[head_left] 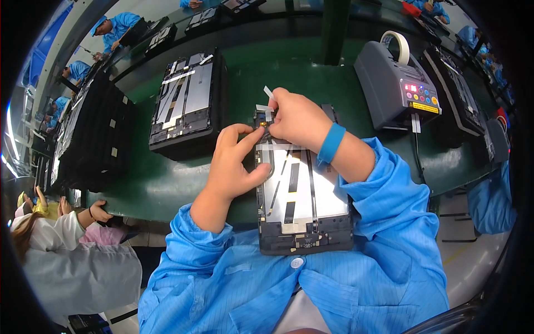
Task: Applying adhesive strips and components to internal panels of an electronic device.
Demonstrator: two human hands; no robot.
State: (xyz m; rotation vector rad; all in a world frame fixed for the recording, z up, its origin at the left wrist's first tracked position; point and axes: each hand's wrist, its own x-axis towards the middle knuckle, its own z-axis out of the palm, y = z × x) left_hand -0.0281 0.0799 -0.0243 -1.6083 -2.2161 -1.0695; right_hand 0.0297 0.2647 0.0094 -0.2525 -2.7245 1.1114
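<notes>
An opened tablet point(296, 207) lies in front of me, its far end on the green bench and its near end by my chest. Its silver inside, black flat cables and dark circuit parts show. My left hand point(231, 167) touches its far left corner with an outstretched index finger, the thumb spread apart over the left edge. My right hand point(300, 119) is closed in a pinch at the same end, with a strip of pale tape point(268, 92) sticking out from its fingertips. Another short tape piece point(263, 108) sits at that corner. The fingers partly cover the parts there.
A stack of opened tablets point(189, 106) stands left of centre, with a taller dark stack point(92, 136) farther left. A grey tape dispenser point(392, 83) with a tape roll point(396, 45) is at the right, beside more tablets point(459, 97). A co-worker's hand point(100, 211) rests on the bench's left edge.
</notes>
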